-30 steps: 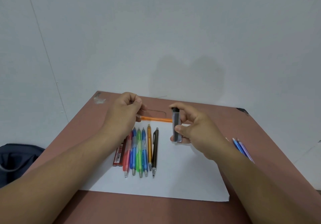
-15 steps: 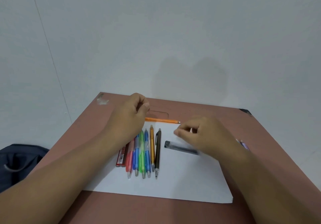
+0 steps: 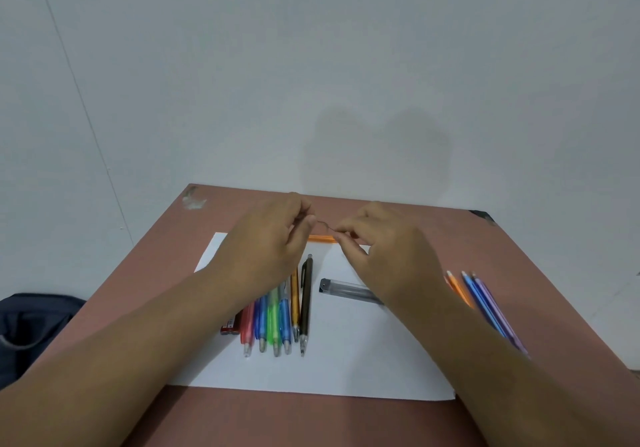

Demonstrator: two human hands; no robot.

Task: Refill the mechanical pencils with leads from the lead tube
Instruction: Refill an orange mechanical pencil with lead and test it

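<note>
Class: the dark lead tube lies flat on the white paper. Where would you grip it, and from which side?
Probably pinch the lead tube across its long sides near the capped left end, coming from above: it lies flat on the paper, and the right hand covers its other end.

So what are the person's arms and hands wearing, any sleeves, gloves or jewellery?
Nothing shows. Both forearms are bare to the frame's edge, with no sleeves in view. The left hand and right hand have no gloves, and no watch or bracelet shows. Rings cannot be ruled out.

Two bare forearms, no sleeves — left grip (image 3: 270, 238), right grip (image 3: 381, 249), no rings.
</note>
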